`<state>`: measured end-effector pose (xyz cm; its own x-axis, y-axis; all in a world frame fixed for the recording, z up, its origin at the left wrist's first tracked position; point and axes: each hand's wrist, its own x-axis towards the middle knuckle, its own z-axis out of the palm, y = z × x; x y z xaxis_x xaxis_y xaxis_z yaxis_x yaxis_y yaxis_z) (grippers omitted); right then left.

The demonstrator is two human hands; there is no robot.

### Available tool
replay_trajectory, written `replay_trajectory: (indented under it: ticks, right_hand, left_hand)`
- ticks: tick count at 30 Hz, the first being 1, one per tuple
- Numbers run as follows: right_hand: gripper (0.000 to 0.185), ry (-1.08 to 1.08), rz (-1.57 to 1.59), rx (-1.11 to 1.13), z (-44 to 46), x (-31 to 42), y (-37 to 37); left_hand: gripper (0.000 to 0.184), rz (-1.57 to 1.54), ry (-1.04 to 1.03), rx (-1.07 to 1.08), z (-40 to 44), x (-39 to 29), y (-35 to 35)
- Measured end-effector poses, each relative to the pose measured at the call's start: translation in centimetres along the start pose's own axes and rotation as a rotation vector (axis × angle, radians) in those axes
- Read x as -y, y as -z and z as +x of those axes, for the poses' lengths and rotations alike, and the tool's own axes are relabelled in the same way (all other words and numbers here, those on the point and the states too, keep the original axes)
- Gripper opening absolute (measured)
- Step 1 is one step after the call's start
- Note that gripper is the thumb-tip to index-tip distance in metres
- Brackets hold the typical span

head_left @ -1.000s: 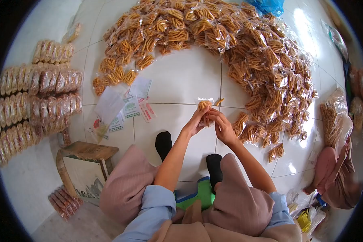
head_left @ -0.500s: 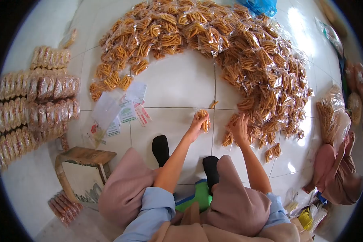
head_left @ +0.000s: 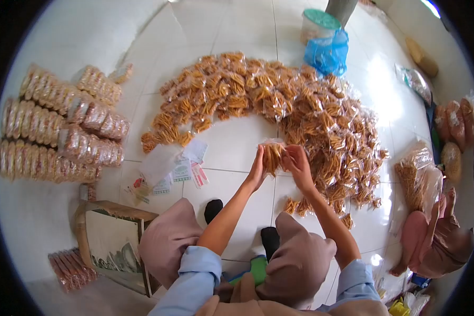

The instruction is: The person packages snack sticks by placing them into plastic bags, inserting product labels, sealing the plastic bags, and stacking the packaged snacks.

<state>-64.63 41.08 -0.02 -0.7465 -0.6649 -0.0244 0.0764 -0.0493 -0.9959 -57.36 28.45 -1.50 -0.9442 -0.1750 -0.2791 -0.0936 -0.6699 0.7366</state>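
Observation:
Between my two hands, over the tiled floor, are clear plastic packets of brown stick-shaped snacks (head_left: 272, 159); how many I cannot tell. My left hand (head_left: 256, 173) grips them from the left side. From the right, the fingers of my right hand (head_left: 298, 166) close on the upper right part of the plastic. A large curved heap of similar snack packets (head_left: 332, 142) lies on the floor ahead and to the right of my hands. Left of my left hand lie printed paper labels (head_left: 182, 169) and some clear plastic sheets (head_left: 160, 164).
Stacked packs of rounded snacks (head_left: 42, 124) stand along the left wall. A wooden stool (head_left: 113, 239) is by my left knee. A blue plastic bag (head_left: 329, 52) and a green-lidded tub (head_left: 321, 23) stand beyond the heap. Another person (head_left: 432, 237) sits at the right near a large snack bag (head_left: 413, 181).
My right hand has left the heap's edge and come to the packet in my left hand; both hands now hold packets together. The view has tilted, showing more floor beyond the heap.

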Motion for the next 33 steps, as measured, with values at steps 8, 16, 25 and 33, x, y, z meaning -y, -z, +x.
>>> replay_trajectory:
  ticks: [8, 16, 25, 33]
  right_hand:
    - [0.064, 0.456, -0.576, 0.142, 2.3, 12.7, -8.7]
    - [0.044, 0.470, -0.498, 0.088, -1.7, 17.8, -20.5]
    - [0.079, 0.751, -0.536, 0.278, -2.6, 13.8, -24.8]
    - [0.069, 0.807, -0.409, 0.240, -1.4, 13.5, -27.0]
  left_hand:
    - [0.069, -0.009, -0.296, 0.096, -5.5, -11.6, -2.1]
    - [0.048, -0.011, -0.437, -0.094, -15.0, -17.9, 1.2]
    - [0.060, -0.141, -0.458, -0.310, -18.5, -19.5, 4.8]
    - [0.051, -0.036, -0.444, -0.125, -21.2, -19.6, 6.1]
